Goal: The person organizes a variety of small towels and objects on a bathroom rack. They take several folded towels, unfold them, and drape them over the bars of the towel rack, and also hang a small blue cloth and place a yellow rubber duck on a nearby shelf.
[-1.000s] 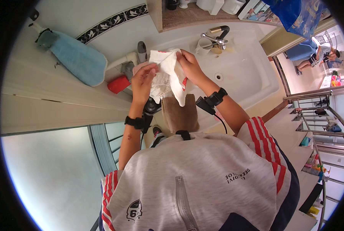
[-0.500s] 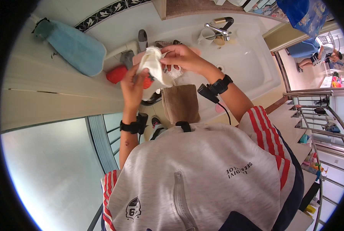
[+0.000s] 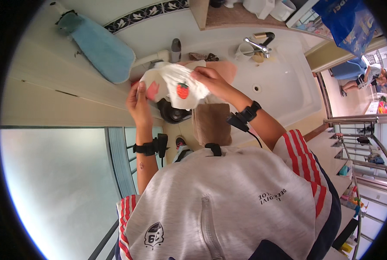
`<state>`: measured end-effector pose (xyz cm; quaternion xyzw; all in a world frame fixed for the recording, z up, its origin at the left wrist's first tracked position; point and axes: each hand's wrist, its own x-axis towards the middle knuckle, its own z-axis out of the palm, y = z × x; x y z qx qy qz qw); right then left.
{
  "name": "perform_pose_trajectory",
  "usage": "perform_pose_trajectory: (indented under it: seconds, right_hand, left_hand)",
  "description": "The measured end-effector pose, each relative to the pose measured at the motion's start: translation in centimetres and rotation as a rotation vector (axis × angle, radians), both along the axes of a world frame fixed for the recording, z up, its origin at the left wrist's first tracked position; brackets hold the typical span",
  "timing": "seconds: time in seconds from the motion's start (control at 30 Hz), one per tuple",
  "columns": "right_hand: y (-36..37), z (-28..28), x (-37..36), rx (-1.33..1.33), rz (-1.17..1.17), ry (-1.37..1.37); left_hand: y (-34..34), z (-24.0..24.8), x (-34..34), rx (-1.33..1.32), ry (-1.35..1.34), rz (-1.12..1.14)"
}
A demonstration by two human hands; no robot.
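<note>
And it opens! The white cloth, bunched a moment ago, spreads left of the drain, baring a blurred, probably strawberry print; my left hand and right hand pinch opposite sides.

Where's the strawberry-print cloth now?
In the head view, left of centre, the white strawberry-print cloth is held between the left hand and right hand, left of the sink drain.
</note>
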<state>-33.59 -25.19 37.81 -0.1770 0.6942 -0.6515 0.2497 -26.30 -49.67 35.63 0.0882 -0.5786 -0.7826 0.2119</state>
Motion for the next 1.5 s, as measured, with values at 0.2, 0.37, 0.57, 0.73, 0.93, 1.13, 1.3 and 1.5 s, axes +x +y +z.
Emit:
perform_pose_trajectory:
  seconds: [0.2, 0.37, 0.57, 0.73, 0.93, 1.13, 1.3, 1.5]
  right_hand:
    - [1.6, -1.6, 0.1, 0.112, -0.224, 0.114]
    - [-3.0, 1.1, 0.3, 0.166, -0.163, 0.779]
    - [-10.8, 8.6, 0.3, -0.185, 0.125, 0.492]
    - [-11.9, 10.7, 0.1, -0.137, 0.061, 0.468]
    - [-12.4, 10.0, -0.1, -0.193, 0.275, 0.218]
    - [-12.5, 9.9, -0.1, -0.103, 0.333, 0.214]
    - [-13.7, 10.5, 0.0, -0.275, 0.19, 0.572]
    - [-15.4, 12.3, -1.1, -0.209, 0.047, 0.649]
  left_hand:
    - [-2.4, 6.7, 1.0, -0.427, 0.053, 0.246]
    - [-2.7, 11.6, 0.1, -0.658, -0.018, -0.024]
    - [-1.5, 14.7, -0.7, -0.486, 0.028, -0.111]
    - [-4.2, 13.8, 0.4, -0.251, 0.182, -0.046]
    - [-4.7, 14.4, 0.3, -0.319, 0.179, 0.015]
    - [-5.7, 13.9, 0.2, -0.288, 0.107, 0.053]
    - [-5.6, 15.0, 0.0, -0.336, 0.058, 0.051]
    - [-6.7, 14.9, -1.5, -0.316, 0.01, -0.006]
